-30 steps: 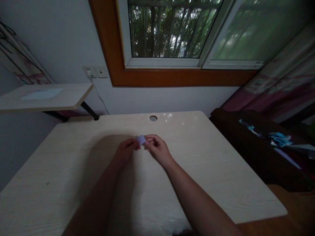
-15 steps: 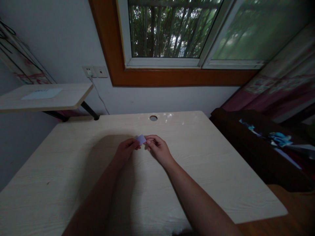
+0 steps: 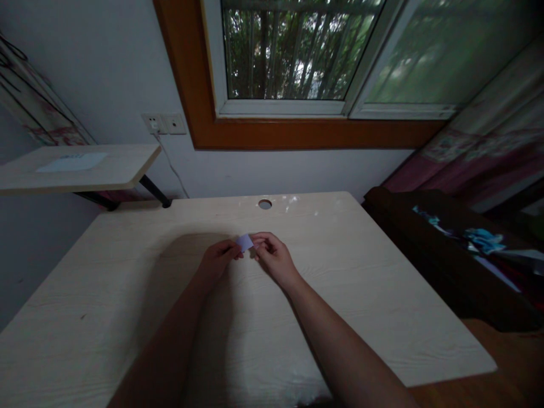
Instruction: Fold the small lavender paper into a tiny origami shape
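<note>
1 left hand (image 3: 216, 259), 1 right hand (image 3: 275, 259) and 1 lilac piece (image 3: 245, 242) around 7 o'clock from the view's centre; 1 worktop (image 3: 382, 283) with 1 round hole (image 3: 265, 204); at 9 o'clock, 1 shelf (image 3: 127, 164), 1 sheet (image 3: 72, 163); at 10, 2 socket plates (image 3: 174, 124), 1 white cord (image 3: 172, 164); at 1, 1 window (image 3: 375, 56) with 2 panes (image 3: 297, 51) in sight.

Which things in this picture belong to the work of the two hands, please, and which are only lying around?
In use:
small pale purple piece, pinched by the left hand, with the right hand at its edge
desk, the surface below

Lying about:
white sheet on the raised shelf
blue bundle on the dark furniture
</note>
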A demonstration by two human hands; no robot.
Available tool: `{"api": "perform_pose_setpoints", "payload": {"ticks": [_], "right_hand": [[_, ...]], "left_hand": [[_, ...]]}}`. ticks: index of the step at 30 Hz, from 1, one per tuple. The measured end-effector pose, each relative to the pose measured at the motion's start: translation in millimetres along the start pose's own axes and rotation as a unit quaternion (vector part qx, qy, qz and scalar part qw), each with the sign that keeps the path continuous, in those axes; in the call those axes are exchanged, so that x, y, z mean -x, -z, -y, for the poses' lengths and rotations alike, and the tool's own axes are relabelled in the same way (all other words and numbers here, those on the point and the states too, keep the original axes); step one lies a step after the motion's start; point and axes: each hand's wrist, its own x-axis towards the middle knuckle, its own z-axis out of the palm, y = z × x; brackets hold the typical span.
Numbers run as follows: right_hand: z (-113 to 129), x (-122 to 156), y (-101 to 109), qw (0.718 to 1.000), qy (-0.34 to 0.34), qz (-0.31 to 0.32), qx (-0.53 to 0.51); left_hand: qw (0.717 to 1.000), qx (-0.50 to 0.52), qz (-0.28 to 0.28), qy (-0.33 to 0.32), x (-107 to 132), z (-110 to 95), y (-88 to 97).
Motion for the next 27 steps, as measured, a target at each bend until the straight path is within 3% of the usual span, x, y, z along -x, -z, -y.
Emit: {"api": "perform_pose_setpoints", "payload": {"ticks": [17,24,27], "right_hand": [[-3.9,-1.6,3.1,0.997,0.059,0.018,0.049],[-2.7,-0.7,3.5,0.994,0.064,0.029,0.083],[-2.6,-0.9,3.6,0.993,0.067,0.029,0.091]], "left_hand": [[1.000,-0.011,0.016,-0.003,-0.9,3.4,-0.1],[0.994,0.106,-0.007,-0.020,-2.5,12.8,-5.7],[0.994,0.106,-0.017,-0.028,-1.4,12.1,-7.0]]}}
